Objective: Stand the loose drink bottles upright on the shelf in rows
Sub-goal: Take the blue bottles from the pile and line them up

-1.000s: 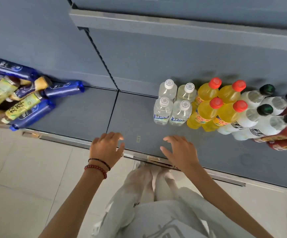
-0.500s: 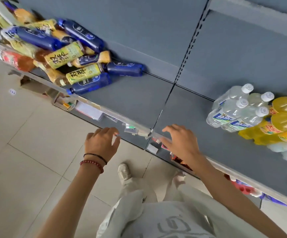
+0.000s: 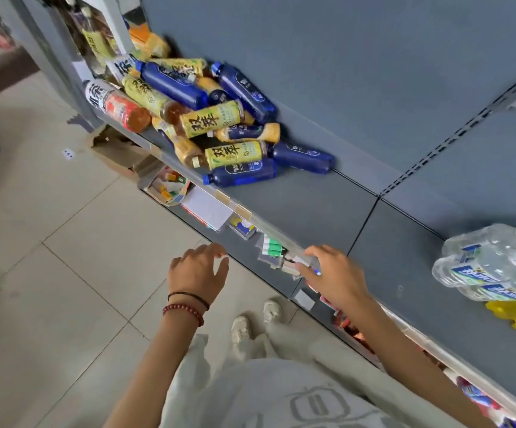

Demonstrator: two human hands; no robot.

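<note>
Grey shelf (image 3: 297, 199): a few clear bottles (image 3: 491, 264) stand at its right end; the heap of loose bottles (image 3: 207, 118) lies at its left, unsorted. My left hand (image 3: 196, 273) and right hand (image 3: 334, 273) both spread, empty, near the shelf's front lip; most work remains

Both empty, the left hand (image 3: 199, 270) and right hand (image 3: 334, 274) hover near the shelf (image 3: 297, 208) edge, bottle pile (image 3: 207, 118) beyond.

The floor (image 3: 65, 273) has big pale tiles. An open cardboard box (image 3: 164, 183) sits on a lower level under the shelf edge, with small colourful things inside. Two white shoes (image 3: 253, 319) stand on the floor close together.
</note>
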